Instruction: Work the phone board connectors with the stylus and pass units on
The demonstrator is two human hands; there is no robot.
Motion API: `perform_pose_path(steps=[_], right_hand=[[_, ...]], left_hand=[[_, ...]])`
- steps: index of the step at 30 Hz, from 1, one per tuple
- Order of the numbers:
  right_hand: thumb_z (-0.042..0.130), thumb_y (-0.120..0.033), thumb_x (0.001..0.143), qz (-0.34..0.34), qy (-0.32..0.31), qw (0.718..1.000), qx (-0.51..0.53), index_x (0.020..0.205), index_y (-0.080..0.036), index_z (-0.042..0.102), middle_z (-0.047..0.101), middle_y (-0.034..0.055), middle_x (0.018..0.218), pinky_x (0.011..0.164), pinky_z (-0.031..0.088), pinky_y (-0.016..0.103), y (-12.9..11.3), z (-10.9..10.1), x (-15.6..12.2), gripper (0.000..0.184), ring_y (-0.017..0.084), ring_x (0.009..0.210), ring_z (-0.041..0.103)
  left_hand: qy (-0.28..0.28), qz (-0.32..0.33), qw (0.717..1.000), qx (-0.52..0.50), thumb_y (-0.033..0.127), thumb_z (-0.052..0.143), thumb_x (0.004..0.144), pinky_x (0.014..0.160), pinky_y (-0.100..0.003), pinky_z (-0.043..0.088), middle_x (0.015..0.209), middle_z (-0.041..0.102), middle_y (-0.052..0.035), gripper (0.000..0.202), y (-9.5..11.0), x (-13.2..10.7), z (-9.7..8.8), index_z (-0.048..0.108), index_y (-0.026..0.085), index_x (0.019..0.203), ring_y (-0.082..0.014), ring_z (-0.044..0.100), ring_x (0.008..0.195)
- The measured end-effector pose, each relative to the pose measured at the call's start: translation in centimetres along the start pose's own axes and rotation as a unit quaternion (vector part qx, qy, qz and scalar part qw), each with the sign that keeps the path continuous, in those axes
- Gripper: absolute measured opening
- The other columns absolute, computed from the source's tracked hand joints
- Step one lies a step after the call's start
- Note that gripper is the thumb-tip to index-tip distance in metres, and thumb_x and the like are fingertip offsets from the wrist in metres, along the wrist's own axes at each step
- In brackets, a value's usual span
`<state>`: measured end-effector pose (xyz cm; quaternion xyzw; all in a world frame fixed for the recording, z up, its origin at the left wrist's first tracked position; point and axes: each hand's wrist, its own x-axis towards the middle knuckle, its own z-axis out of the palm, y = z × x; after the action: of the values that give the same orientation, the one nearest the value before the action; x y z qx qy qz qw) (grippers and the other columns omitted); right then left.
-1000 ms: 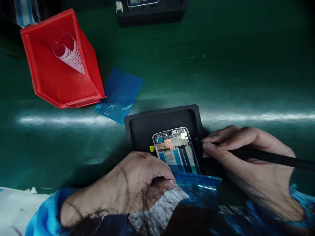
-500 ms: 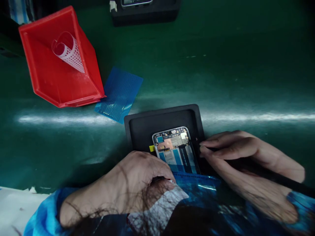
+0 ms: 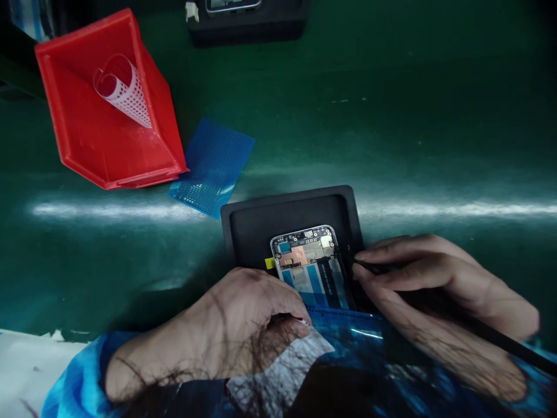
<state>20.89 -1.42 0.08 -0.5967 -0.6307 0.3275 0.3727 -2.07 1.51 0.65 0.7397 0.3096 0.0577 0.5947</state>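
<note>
An opened phone (image 3: 304, 255) lies in a black tray (image 3: 287, 206), its circuit board and a yellow tab (image 3: 270, 263) showing. My left hand (image 3: 256, 319) rests over the phone's lower left with fingers curled closed; what they grip is hidden. By its fingertips are a whitish sheet (image 3: 300, 354) and shiny blue film (image 3: 348, 319), which overlaps the phone's lower end. Thumb and fingers of my right hand (image 3: 418, 273) pinch a slim black tool (image 3: 369, 265). Its tip is at the phone's upper right edge; I cannot tell whether it touches.
A red bin (image 3: 87, 139) with a curled white perforated sheet (image 3: 126, 96) inside stands at the left. Beside it a blue perforated sheet (image 3: 213, 165) lies on the green table (image 3: 435, 145). Another black tray (image 3: 248, 32) holding a device is at the back.
My right hand has shifted slightly down, and the black tool's tip now shows at the phone's right edge. My left hand, phone and tray look nearly the same.
</note>
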Motion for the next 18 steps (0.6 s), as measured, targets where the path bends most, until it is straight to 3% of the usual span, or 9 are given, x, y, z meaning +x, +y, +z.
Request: perform_pose_path(steps=[10,18], right_hand=[[0.075,-0.014,0.071,0.063,0.022,0.997,0.032,0.065,-0.029,0.058,0.067,-0.0003,0.081,0.063,0.056,0.032,0.0,0.2,0.1,0.023,0.017,0.076,0.069],[0.067,-0.026,0.081,-0.004,-0.003,1.000,0.019,0.065,-0.031,0.060,0.067,-0.0011,0.076,0.058,0.058,0.027,1.2,0.0,0.0,0.017,0.015,0.072,0.069]], left_hand=[[0.017,-0.016,1.000,-0.013,0.031,0.052,0.092,0.073,-0.021,0.052,0.083,0.074,0.0042,0.014,-0.1,0.0,0.2,0.061,0.027,0.081,-0.0130,0.070,0.081],[0.036,-0.002,0.999,-0.008,0.028,0.056,0.089,0.074,-0.020,0.055,0.083,0.076,0.0042,0.009,-0.2,-0.1,0.3,0.063,0.028,0.084,-0.0139,0.072,0.085]])
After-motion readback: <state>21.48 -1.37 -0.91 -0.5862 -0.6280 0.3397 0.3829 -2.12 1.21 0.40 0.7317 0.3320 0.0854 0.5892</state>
